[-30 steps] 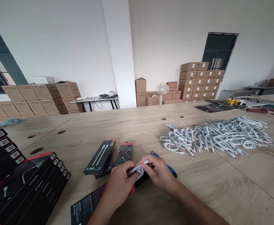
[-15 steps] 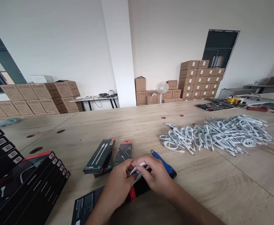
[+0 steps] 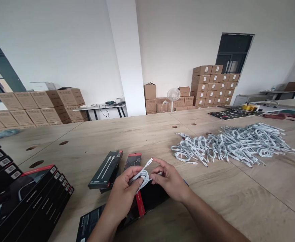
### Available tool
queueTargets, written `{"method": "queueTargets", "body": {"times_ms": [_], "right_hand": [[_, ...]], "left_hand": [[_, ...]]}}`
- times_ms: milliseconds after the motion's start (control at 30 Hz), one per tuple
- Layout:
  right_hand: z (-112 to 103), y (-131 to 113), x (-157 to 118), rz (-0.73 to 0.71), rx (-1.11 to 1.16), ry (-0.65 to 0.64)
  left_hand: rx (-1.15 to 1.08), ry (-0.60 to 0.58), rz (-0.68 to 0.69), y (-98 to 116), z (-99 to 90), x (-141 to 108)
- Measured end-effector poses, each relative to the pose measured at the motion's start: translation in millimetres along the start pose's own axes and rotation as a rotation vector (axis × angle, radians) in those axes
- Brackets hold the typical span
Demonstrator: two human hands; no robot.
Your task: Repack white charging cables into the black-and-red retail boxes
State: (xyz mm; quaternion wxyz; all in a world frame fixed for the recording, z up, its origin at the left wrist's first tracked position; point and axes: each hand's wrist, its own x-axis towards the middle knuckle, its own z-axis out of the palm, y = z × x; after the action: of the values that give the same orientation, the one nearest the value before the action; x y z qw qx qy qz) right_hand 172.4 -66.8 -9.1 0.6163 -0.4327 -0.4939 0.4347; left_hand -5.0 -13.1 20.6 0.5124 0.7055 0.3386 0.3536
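Note:
My left hand [image 3: 124, 188] grips a coiled white charging cable [image 3: 143, 177] between thumb and fingers. One connector of the cable points up and to the right. Close beside it, my right hand [image 3: 169, 178] pinches the cable's other end, its index fingertip near the raised connector. Under both hands lies a black box with a red band [image 3: 140, 205]. Just beyond the left hand are a dark cable box [image 3: 105, 169], resting on another, and a red-topped box [image 3: 133, 159]. A blue tool is almost wholly hidden behind my right hand.
Many coiled white cables [image 3: 233, 143] are heaped on the right of the wooden table [image 3: 127, 134]. Stacked black boxes [image 3: 36, 201] fill the near left. Flat black sheets [image 3: 234, 112] lie at the back right. Cartons [image 3: 210, 85] and a fan [image 3: 174, 95] stand beyond the table.
The cable coil and its connector now show more openly. My right hand has shifted slightly right, its fingers less bunched over the cable, and now covers most of the blue tool.

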Motion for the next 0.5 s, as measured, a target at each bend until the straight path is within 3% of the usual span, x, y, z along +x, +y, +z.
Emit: {"method": "queueTargets", "body": {"times_ms": [133,233,500], "right_hand": [[5.3,-2.6,-2.1,0.050,-0.018,-0.067],[8.9,-3.1,-3.4,0.009,-0.040,-0.024],[13.2,-3.7,-5.4,-0.030,-0.091,-0.026]], "left_hand": [[0.068,-0.024,0.066,-0.4,4.2,-1.8],[0.159,-0.071,0.092,0.4,4.6,-3.1],[0.491,-0.021,0.083,5.7,4.1,-6.9]]}}
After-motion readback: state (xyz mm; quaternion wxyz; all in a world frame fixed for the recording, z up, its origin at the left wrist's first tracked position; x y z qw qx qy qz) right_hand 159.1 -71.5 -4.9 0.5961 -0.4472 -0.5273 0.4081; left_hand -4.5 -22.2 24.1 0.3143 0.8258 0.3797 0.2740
